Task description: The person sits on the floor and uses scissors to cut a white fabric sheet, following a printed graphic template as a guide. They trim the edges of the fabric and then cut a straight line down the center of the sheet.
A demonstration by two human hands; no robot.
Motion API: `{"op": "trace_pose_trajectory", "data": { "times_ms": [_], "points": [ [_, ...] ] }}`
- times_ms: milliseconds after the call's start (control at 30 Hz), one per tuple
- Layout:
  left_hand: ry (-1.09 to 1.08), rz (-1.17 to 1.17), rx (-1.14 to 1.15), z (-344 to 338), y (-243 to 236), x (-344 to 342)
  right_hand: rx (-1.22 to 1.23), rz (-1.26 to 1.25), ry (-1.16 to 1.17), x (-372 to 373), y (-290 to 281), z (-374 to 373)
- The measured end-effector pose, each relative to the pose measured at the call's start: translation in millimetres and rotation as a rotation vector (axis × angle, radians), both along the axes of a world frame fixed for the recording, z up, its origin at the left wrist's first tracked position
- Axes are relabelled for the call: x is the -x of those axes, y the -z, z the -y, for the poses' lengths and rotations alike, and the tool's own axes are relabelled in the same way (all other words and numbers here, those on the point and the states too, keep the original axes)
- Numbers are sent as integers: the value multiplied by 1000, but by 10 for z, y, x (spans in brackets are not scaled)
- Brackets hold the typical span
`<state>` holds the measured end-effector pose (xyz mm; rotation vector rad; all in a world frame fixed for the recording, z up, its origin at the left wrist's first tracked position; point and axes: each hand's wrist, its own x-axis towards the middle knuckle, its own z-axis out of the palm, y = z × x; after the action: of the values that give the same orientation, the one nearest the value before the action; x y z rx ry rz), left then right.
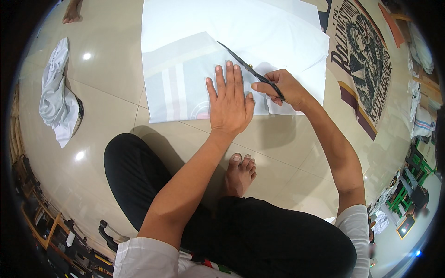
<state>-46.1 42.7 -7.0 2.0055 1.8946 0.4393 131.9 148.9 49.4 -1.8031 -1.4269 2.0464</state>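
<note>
A large white sheet [185,23] lies on the floor in front of me; I cannot tell if it is cloth or paper. Its near left part [171,88] shows faint stripes and a ring shape, as if a print shows through. My left hand [228,99] rests flat on this part, fingers stretched forward. In my right hand [285,88] I grip black scissors [243,63], thumb and fingers in the handles. Their blades point away and to the left, over the sheet just beyond my left fingertips. The blades look closed together.
A crumpled white cloth [58,92] lies on the tiled floor at the left. To the right is a printed cream banner [361,60] with a dark border. Another person's foot [72,13] shows at the far left. My own bare foot [240,176] is near the sheet's front edge.
</note>
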Motion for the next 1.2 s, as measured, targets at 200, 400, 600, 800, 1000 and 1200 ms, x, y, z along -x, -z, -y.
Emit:
{"op": "trace_pose_trajectory", "data": {
  "times_ms": [200, 400, 600, 800, 1000, 1200],
  "points": [
    [1, 5, 2, -3, -6, -1, -4, 19, -41, 4, -45, 14],
    [0, -9, 9, -1, -2, 3, -11, 4, -15, 34, -18, 6],
    [-1, 3, 11, -2, -4, 3, -6, -8, -7, 95, 17, -70],
    [2, 5, 0, 3, -12, 6, -27, -5, -7, 134, 26, -86],
    [5, -6, 11, -1, -7, 3, -32, 5, -10, 156, 13, -69],
    [5, -10, 32, -3, 1, 3, -3, -9, 7, 189, 27, -37]
  ]
}}
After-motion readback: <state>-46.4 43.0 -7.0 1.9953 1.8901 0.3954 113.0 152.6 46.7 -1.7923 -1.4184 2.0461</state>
